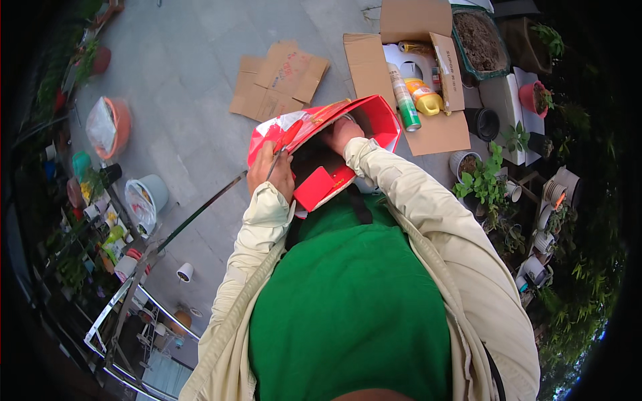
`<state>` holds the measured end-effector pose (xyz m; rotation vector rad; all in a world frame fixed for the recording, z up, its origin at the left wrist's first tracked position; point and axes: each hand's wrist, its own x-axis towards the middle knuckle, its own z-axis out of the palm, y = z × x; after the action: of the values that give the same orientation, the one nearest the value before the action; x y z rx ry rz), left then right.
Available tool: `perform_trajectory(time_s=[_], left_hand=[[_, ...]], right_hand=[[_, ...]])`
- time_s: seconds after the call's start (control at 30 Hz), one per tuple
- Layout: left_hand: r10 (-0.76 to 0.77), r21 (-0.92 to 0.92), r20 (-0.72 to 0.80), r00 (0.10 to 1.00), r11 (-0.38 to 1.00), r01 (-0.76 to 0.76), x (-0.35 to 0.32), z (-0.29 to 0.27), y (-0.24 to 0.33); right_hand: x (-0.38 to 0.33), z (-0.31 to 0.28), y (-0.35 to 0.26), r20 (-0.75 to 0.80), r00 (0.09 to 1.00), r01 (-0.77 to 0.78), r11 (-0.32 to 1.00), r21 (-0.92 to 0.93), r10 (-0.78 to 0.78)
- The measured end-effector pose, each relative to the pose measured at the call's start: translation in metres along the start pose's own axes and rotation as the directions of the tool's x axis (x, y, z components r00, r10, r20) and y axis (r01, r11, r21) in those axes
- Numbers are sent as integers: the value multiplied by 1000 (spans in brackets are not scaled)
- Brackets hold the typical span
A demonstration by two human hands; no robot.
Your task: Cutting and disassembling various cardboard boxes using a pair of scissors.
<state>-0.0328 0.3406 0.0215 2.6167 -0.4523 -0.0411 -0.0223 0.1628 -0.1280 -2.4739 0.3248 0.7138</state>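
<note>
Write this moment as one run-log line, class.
left hand: holds slim red-and-grey tool at red-and-white cardboard box; right hand: inside box, partly hidden; ahead: open brown cardboard carton

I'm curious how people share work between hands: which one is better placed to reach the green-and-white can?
Probably the right hand: though partly inside the red box, it is nearer the green-and-white can. The left hand is farther off, at the box's left side.
</note>
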Motion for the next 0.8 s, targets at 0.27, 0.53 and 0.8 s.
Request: perform_trajectory(time_s=[0.27,0.53,0.8], left_hand=[[-140,-15,-31,990,990,139,-20,14,-36],[-261,-44,-72,963,965,258,-33,-8,-68],[-338,-97,-83,937,939,330,-35,-38,-63]], right_hand=[[-61,-118,-6,-19,991,136,958,254,-136],[-94,-258,43,-194,968,-12,797,604,161],[-54,-256,78,-388,897,66,802,593,213]])
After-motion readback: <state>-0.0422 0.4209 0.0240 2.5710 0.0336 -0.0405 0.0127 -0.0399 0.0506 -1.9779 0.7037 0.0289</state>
